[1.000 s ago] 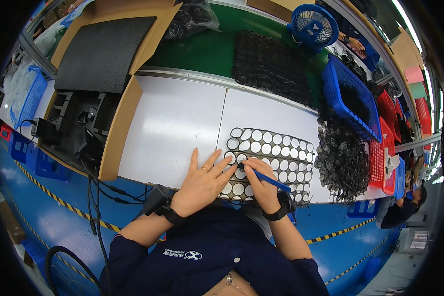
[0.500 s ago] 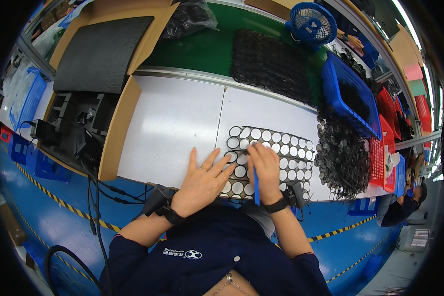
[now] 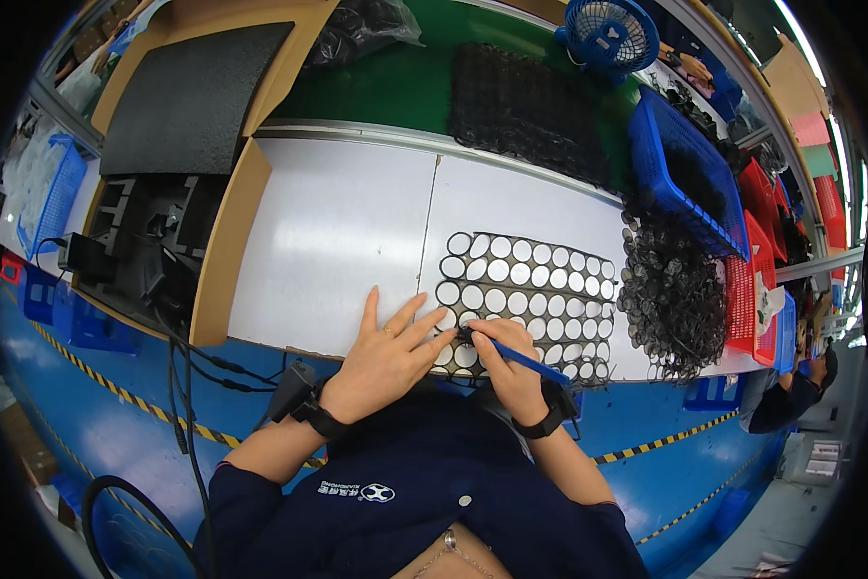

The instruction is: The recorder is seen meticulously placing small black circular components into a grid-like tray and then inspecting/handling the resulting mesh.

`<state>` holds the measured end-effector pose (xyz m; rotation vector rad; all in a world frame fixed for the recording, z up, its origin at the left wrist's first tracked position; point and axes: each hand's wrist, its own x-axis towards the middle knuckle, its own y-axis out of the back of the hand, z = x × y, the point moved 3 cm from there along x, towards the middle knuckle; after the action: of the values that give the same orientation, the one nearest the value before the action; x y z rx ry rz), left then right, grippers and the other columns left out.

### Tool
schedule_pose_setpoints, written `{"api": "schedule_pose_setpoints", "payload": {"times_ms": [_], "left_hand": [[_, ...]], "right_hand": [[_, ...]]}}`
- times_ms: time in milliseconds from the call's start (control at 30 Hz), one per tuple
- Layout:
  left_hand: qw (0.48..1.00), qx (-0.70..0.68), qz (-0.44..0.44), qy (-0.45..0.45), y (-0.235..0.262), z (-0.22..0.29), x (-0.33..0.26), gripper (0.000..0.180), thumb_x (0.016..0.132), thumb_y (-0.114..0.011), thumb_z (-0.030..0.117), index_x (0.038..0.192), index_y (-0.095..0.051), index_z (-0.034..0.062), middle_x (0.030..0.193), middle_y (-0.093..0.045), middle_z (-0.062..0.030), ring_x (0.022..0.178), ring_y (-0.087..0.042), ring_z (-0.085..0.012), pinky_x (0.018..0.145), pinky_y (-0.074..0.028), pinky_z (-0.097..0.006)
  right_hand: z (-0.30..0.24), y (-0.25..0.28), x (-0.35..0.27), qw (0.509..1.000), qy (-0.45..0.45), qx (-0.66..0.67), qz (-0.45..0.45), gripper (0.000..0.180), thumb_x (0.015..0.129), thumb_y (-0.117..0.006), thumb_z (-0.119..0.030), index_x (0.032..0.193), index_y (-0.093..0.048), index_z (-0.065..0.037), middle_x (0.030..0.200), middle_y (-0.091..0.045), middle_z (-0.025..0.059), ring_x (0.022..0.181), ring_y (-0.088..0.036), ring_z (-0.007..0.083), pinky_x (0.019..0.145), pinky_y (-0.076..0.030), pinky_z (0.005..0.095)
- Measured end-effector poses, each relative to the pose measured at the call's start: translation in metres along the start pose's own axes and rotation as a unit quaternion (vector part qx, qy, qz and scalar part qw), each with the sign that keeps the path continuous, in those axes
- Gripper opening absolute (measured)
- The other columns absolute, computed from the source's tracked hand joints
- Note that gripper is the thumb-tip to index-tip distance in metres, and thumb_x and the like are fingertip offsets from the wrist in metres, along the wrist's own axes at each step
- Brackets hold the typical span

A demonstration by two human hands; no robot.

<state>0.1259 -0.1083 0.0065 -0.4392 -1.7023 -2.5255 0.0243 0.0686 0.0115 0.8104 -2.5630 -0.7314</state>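
Two hands are down at the near edge of the white bench [image 3: 347,222], both working the same black tray of round white discs [image 3: 540,280]. Left hand [image 3: 387,352] lies flat with fingers spread wide, fingertips resting on the tray's lower-left corner, holding nothing. Right hand [image 3: 507,367] is curled tight around a blue pen-like tool [image 3: 525,359], its tip touching a disc in the bottom rows just beside the left fingertips.

Hard to make out: the hands cover the tray's near-left rows, so I can't tell how many discs sit under them. The tool's tip is too small to say what kind it is (could be a pick, could be a pen, can't tell). Right of the tray there's a loose heap of dark ring-shaped parts [image 3: 673,299], touching or nearly touching the tray edge, and single pieces blur together. A blue basket [image 3: 680,174] behind it holds more dark stuff, contents not readable. Farther back, a black mesh mat [image 3: 525,106] lies on the green surface and a small blue fan [image 3: 607,34] gets cut off by the top rim. Another person's arm shows at the far right edge, mostly cropped.

Versus half a second ago: the right hand was flatter on the tray with the tool pointing down toward the body; now it's gripped in a writing pose with the tip on the discs. Left hand and tray haven't budged.
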Motion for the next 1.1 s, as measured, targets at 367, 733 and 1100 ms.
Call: {"api": "schedule_pose_setpoints", "payload": {"times_ms": [367, 733, 1100], "left_hand": [[1.0, -0.01, 0.001, 0.006, 0.0, 0.0, -0.002, 0.039, 0.091, -0.072, 0.02, 0.13, -0.069, 0.0198, 0.145, -0.058, -0.0049, 0.143, -0.046, -0.0291, 0.115, -0.022, -0.072], [1.0, 0.007, 0.022, 0.002, -0.002, 0.002, -0.001, 0.037, 0.09, -0.071, 0.02, 0.127, -0.07, 0.0183, 0.142, -0.06, -0.005, 0.142, -0.047, -0.0293, 0.113, -0.023, -0.074], [1.0, 0.0, 0.029, 0.003, -0.005, 0.003, -0.004, 0.038, 0.09, -0.072, 0.02, 0.128, -0.07, 0.019, 0.144, -0.058, -0.0047, 0.143, -0.045, -0.0288, 0.114, -0.021, -0.073]], "right_hand": [[-0.002, -0.002, 0.001, 1.0, -0.003, -0.004, 0.003, 0.018, 0.096, -0.069, -0.018, 0.11, -0.076, -0.008, 0.102, -0.074, 0.0071, 0.105, -0.063, 0.0272, 0.096, -0.044, 0.0392], [0.003, -0.004, 0.018, 0.96, 0.166, -0.191, 0.117, 0.028, 0.094, -0.066, -0.001, 0.122, -0.068, 0.001, 0.113, -0.07, 0.0194, 0.103, -0.069, 0.033, 0.087, -0.055, 0.0386], [-0.001, 0.01, 0.004, 0.988, -0.097, 0.117, 0.005, 0.023, 0.099, -0.068, -0.011, 0.119, -0.073, 0.0, 0.108, -0.075, 0.0107, 0.09, -0.068, 0.0144, 0.081, -0.053, 0.0269]]}}
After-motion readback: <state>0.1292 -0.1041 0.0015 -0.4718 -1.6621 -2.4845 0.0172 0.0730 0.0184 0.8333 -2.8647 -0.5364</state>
